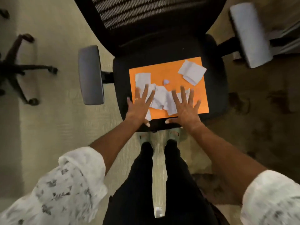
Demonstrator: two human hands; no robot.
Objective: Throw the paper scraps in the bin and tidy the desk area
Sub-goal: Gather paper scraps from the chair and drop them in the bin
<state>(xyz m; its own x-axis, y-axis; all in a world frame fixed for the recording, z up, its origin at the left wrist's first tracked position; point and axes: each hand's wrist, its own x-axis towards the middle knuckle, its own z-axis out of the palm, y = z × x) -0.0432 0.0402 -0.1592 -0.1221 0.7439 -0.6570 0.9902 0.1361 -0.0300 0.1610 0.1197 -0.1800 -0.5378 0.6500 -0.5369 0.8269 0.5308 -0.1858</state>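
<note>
You are at the start: nothing is binned yet, by the look of it. The paper scraps [160, 99] lie loose on the orange folder [168, 73], which rests flat on the seat of the black office chair [215, 88]. Most sit bunched along the folder's near edge, one larger folded piece [192, 72] sits at its far right corner, and a tiny crumpled bit [166, 81] lies near its middle.

Your left hand [140, 108] and right hand [185, 108] press flat on the folder's near edge, fingers spread wide, each grip apart and holding nothing. Gathering the scraps, carrying them off and tidying all remain.

No bin shows, nor any bench. Left of the folder, pale carpet [53, 111] carries another chair's wheeled base [19, 69]; right of it the floor is darker and patterned.
</note>
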